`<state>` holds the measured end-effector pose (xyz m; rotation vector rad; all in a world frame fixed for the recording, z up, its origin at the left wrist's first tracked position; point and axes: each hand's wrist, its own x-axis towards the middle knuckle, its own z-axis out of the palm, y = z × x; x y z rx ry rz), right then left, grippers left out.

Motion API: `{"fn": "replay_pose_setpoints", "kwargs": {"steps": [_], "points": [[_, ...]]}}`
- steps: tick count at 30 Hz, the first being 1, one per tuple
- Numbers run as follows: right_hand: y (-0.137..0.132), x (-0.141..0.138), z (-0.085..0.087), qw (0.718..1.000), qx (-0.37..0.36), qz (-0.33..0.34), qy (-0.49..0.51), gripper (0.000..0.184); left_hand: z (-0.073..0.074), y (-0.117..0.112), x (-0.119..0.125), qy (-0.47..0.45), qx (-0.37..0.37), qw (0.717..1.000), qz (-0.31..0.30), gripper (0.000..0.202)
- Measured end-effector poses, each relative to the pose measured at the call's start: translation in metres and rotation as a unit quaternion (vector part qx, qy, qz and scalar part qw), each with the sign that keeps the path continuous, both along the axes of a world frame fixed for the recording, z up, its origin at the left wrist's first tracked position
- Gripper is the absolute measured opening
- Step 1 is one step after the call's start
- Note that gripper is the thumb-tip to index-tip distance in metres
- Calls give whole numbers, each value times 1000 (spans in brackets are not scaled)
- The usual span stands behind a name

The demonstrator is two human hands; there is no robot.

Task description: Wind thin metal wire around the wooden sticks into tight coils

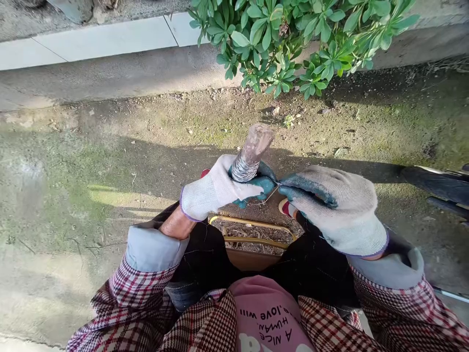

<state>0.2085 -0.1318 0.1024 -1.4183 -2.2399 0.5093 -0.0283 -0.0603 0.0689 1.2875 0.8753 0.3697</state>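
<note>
Both hands wear white knit gloves with green coated palms. My left hand [234,188] is closed around a short wooden stick [258,139], which stands tilted with its cut end upward. Thin wire [246,168] is wound in many turns around the stick just above my left fingers. To the right, my right hand [326,200] pinches a loose length of thin wire between thumb and fingers, close beside the left fingertips. A slack curve of the wire [270,195] hangs between the two hands. The stick's lower part is hidden in my left glove.
Below my hands is the yellow metal frame [252,224] of a low seat between my legs. A leafy green bush [278,44] overhangs a low tiled ledge [110,41] ahead. Mossy concrete ground [73,171] lies around. A dark object [439,186] sits at the right edge.
</note>
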Motion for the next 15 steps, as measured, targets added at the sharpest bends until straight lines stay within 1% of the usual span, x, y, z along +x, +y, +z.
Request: {"fn": "replay_pose_setpoints", "kwargs": {"steps": [2,5,8,12,13,15], "points": [[0,0,-3,999,21,-7,-28,19,3,0,3,5,-34,999,-18,20],[-1,-1,-6,997,47,-21,-62,21,2,-3,7,8,-26,1000,-10,19],[-1,-3,-6,997,26,-27,-67,19,1,-6,10,11,-15,1000,21,19],[0,-5,-6,999,-24,-33,-28,18,2,-7,11,45,-37,997,47,15],[1,-5,-7,999,-26,-29,-20,20,1,-8,11,48,-31,997,53,14],[3,-4,-9,1000,-11,2,-12,21,-2,-7,10,42,-2,998,55,15]]}}
